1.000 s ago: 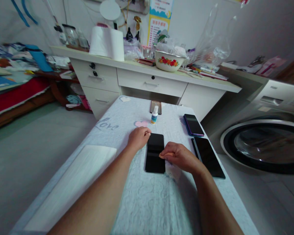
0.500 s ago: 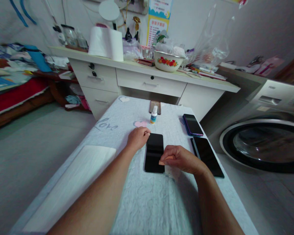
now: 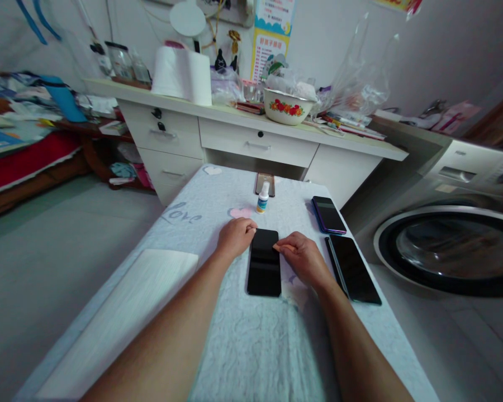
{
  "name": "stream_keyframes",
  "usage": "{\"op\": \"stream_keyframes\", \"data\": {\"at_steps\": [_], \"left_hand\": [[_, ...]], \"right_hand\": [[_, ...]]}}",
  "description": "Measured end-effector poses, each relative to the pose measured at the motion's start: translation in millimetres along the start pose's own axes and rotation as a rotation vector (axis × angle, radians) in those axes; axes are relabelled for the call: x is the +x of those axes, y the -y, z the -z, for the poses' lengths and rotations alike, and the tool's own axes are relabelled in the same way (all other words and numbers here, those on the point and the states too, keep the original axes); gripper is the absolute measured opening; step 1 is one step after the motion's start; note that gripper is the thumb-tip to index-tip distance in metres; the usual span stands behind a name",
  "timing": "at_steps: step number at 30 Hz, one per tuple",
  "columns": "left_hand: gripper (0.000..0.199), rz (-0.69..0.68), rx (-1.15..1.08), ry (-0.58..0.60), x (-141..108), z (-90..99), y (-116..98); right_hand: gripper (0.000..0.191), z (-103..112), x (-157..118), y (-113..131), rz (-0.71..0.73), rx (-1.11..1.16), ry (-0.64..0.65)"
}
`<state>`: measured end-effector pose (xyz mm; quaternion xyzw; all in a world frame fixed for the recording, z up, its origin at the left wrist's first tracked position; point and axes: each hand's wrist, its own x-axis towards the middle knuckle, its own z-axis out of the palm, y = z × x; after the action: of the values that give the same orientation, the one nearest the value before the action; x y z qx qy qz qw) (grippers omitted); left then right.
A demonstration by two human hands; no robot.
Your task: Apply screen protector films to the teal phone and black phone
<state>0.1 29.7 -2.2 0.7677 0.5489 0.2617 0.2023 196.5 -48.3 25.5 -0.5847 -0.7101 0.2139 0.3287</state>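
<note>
Black phone [image 3: 264, 276]: lying screen-up on the pale patterned table [image 3: 243, 352], well inside the edges.
Left hand [image 3: 236, 237]: curled at the phone's far left corner; cannot tell whether gripping or only resting against it.
Right hand [image 3: 304, 257]: pinching a small orange piece [image 3: 282, 247] at the phone's right edge, toward the far end.
White bottle [image 3: 262, 198]: standing upright beyond the phone, near its far end.
Brownish case [image 3: 267, 181]: lying at the table's far edge, partly hidden behind the bottle.
Second phone [image 3: 329, 215]: lying dark-screened by the right edge, well apart from the first.
Tablet [image 3: 360, 273]: lying just nearer than the second phone, close to the right arm [image 3: 352, 329], with a pale bar along the left side.
White rectangle [image 3: 126, 307]: stretching along the left side, partly covered by the left arm [image 3: 167, 324]; cannot tell whether loose or part of the cloth.
Desk [image 3: 230, 131]: standing beyond the table, bearing a white roll [image 3: 200, 81], a flowered bowl [image 3: 287, 109] and clear bags [image 3: 356, 95].
Washing machine [image 3: 478, 159]: standing to the right.
</note>
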Motion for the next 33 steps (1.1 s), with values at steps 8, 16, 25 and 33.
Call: {"op": "stream_keyframes", "data": {"at_steps": [8,16,25,33], "left_hand": [[0.018,0.01,0.011,0.007,2,-1.1,0],[0.018,0.017,-0.003,-0.008,0,-0.9,-1],[0.018,0.022,-0.002,0.004,0,0.0,-1],[0.018,0.003,-0.009,-0.009,0,-1.3,1]], "right_hand": [[0.018,-14,10,-5,0.017,-0.156,-0.168],[0.018,-15,8,0,0.051,-0.172,-0.103],[0.018,-6,-3,15,0.135,-0.04,0.121],[0.013,-8,-5,14,0.13,0.005,0.147]]}}
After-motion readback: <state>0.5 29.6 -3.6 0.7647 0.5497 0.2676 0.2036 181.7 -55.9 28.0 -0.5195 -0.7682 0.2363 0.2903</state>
